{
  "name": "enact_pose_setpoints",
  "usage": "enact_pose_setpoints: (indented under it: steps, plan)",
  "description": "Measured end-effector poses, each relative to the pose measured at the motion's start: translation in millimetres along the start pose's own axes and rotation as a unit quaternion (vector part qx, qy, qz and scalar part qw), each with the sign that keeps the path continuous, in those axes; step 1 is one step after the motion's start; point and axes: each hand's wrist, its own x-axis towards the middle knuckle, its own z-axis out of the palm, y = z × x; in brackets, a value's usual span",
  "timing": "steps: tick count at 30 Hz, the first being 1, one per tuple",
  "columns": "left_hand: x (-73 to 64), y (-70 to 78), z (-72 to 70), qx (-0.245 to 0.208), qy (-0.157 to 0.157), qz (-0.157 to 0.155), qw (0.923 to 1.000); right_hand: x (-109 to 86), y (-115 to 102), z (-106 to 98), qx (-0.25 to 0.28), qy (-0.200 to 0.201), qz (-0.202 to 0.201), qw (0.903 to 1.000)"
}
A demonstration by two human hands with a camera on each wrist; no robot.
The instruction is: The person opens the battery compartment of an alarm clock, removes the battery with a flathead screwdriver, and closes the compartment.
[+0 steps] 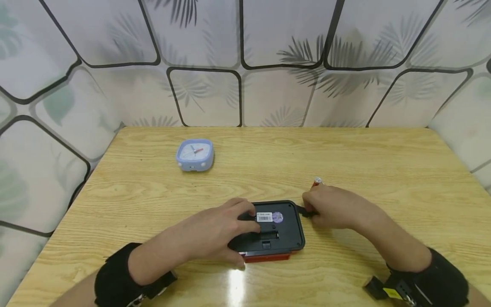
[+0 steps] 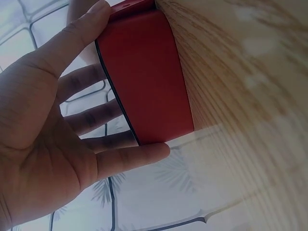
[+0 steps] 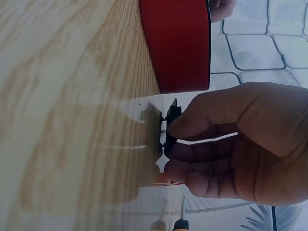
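A boxy device (image 1: 289,219) with a black back and red sides (image 2: 144,77) lies back up on the wooden table. Its back shows a barcode label, a round purple sticker and an uncovered battery slot (image 1: 272,235). My left hand (image 1: 226,228) grips the device's left part, thumb at the near edge and fingers over the back. Just right of the device, my right hand (image 1: 335,207) pinches a small black plastic piece (image 3: 172,122) close to the tabletop. A battery (image 1: 316,181) with a reddish wrapper is partly hidden behind the right hand.
A blue alarm clock (image 1: 194,155) lies face up at the back left of the table (image 1: 383,162). The right wrist view catches a screwdriver (image 3: 181,224) with a black and yellow handle at its lower edge. A patterned cloth (image 1: 276,94) hangs behind the table.
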Motion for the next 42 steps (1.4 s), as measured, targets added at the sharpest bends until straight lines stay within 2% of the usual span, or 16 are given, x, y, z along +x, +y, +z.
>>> enact_pose_setpoints:
  steps: [5, 12, 16, 20, 25, 28, 33, 38, 42]
  plan:
    - [0.7, -1.3, 0.2, -0.002, -0.004, 0.002, 1.0, -0.6, 0, 1, -0.005, 0.02, 0.001, 0.9998]
    - [1.9, -1.9, 1.3, -0.015, -0.006, -0.017, 0.9997, -1.6, -3, -1, -0.037, 0.079, 0.019, 0.996]
    - [2.0, -2.5, 0.6, -0.016, -0.01, -0.02, 0.9996, -4.5, -5, -5, -0.037, 0.112, 0.029, 0.9926]
    - [2.0, -2.6, -0.5, -0.018, -0.017, -0.025, 0.9994, -7.2, -9, -9, -0.036, 0.156, 0.026, 0.9867]
    - [2.1, -3.8, -0.7, -0.01, -0.011, -0.025, 0.9996, -9.3, -18, -9, -0.05, 0.227, -0.004, 0.9727]
    - [2.9, -4.8, -0.1, 0.006, 0.016, -0.023, 0.9996, -10.4, -27, -7, -0.056, 0.271, -0.04, 0.9602]
    - [5.8, -3.8, 0.3, 0.022, 0.097, -0.032, 0.9946, -11.2, -40, -2, -0.04, 0.323, -0.106, 0.9397]
    - [6.4, -0.9, -1.0, 0.007, 0.169, -0.028, 0.9853, -9.7, -46, 3, -0.032, 0.338, -0.155, 0.9277]
    - [7.3, 0.3, 0.4, 0.001, 0.215, 0.011, 0.9766, -9.3, -50, 6, -0.021, 0.337, -0.197, 0.9204]
